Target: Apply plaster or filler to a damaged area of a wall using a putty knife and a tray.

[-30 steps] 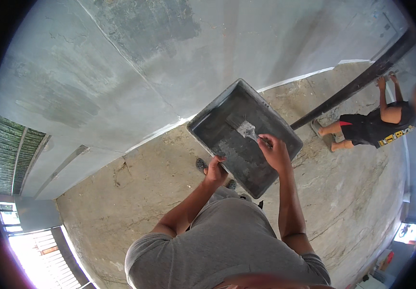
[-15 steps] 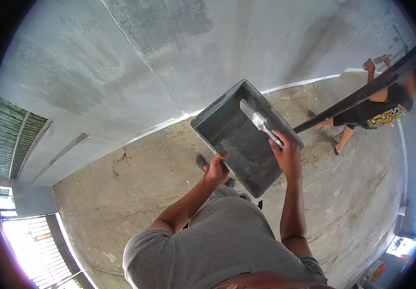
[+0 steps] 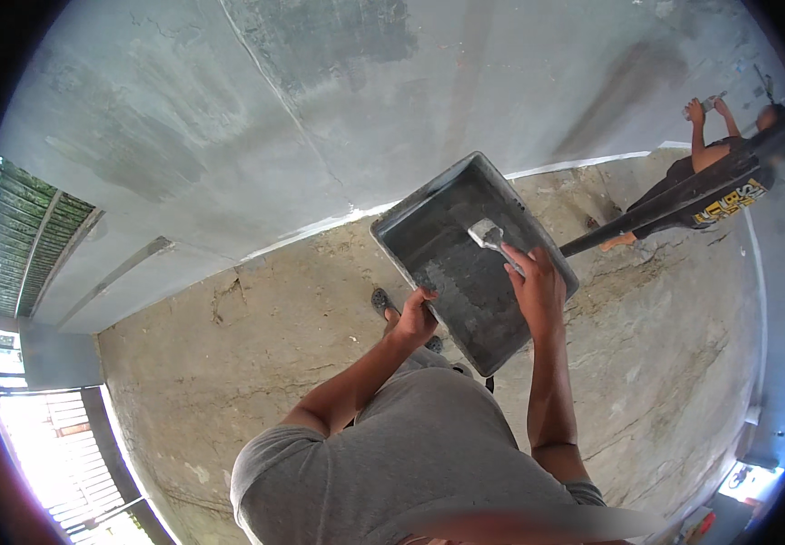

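Observation:
A rectangular dark grey plastic tub [image 3: 512, 350] is held tilted in front of my body, with a thin smeared grey layer on its inside. My left hand [image 3: 417, 315] grips its near left edge, thumb over the rim and fingers hidden underneath. Over the tub's right side, my right hand [image 3: 539, 286] is closed round the handle of what looks like a putty knife [image 3: 485, 233]. Its pale, coated head points up and left, over the tub's inside; whether it touches the bottom I cannot tell.
A grey wall [image 3: 365, 118] with darker patches rises ahead, above the cracked concrete floor [image 3: 229, 363]. A dark pole [image 3: 628, 225] slants across the right. Beyond it a co-worker [image 3: 715, 168] faces the wall with raised hands. A barred opening [image 3: 65, 454] is at lower left.
The putty knife's head has turned and drawn back toward my right hand, looking shorter now. The tub has shifted slightly right. The co-worker has moved partly behind the pole.

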{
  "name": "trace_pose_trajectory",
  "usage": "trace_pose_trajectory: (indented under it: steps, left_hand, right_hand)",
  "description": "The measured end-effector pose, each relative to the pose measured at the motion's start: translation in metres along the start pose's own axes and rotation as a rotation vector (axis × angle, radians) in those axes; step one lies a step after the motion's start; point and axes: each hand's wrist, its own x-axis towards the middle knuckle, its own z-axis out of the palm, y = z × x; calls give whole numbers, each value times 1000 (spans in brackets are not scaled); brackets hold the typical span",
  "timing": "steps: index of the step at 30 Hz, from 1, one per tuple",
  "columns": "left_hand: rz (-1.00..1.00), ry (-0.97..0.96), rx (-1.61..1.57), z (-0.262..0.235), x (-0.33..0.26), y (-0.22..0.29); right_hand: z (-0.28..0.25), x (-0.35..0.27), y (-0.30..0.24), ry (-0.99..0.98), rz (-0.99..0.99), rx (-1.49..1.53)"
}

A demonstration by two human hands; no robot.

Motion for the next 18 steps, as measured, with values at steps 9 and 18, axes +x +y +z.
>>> trace_pose_trajectory:
  steps: [9,18]
  left_hand:
    - [36,-22,3,4,0,1]
    - [31,2,44,26,-10,11]
  right_hand:
    - [-9,2,5,31,9,60]
    - [6,-9,26,-29,178,581]
